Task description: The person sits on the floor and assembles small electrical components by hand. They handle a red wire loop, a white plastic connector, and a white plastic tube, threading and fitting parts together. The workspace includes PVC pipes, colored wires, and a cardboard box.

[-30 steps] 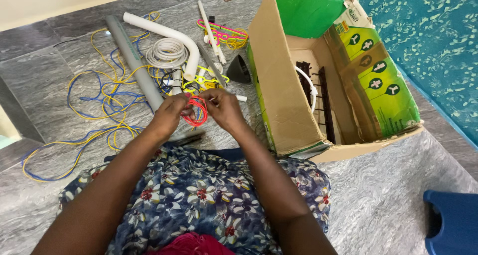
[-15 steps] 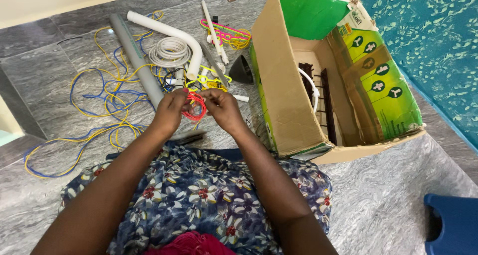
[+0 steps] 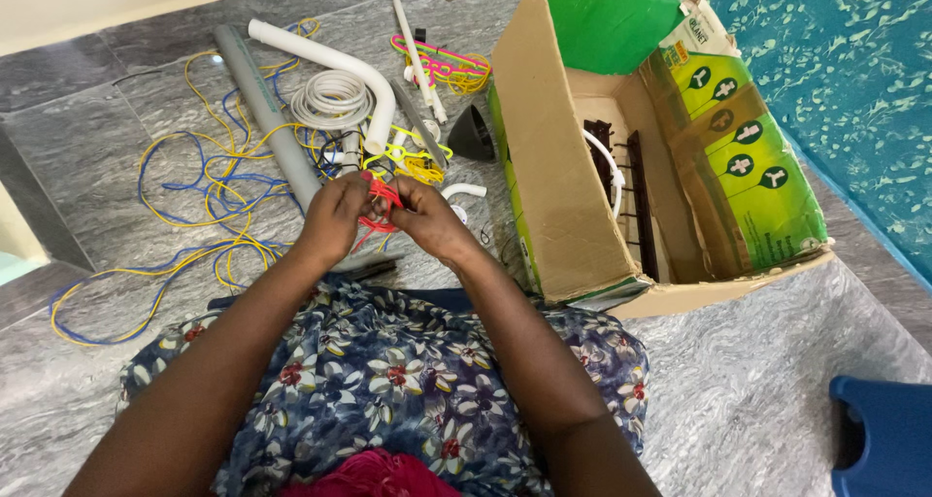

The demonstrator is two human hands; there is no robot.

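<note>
Open cardboard box (image 3: 558, 182), grey pipe (image 3: 267, 109), white coil (image 3: 332, 99), blue stool (image 3: 888, 439).

Between my two hands I see a red wire (image 3: 381, 206) with smooth, glossy plastic insulation. Just beyond the grip lie a matt grey plastic pipe (image 3: 267, 104) and a smooth white plastic pipe (image 3: 340, 65). Right of the grip stands a matt brown cardboard box (image 3: 558, 186). The floor (image 3: 97, 118) is polished grey stone; my lap cloth (image 3: 408, 390) is soft printed fabric.

Two hands (image 3: 335, 215) (image 3: 427, 220), one cardboard box (image 3: 558, 186), one grey pipe (image 3: 267, 104), one bent white pipe (image 3: 335, 65), one white cable coil (image 3: 333, 99).
</note>
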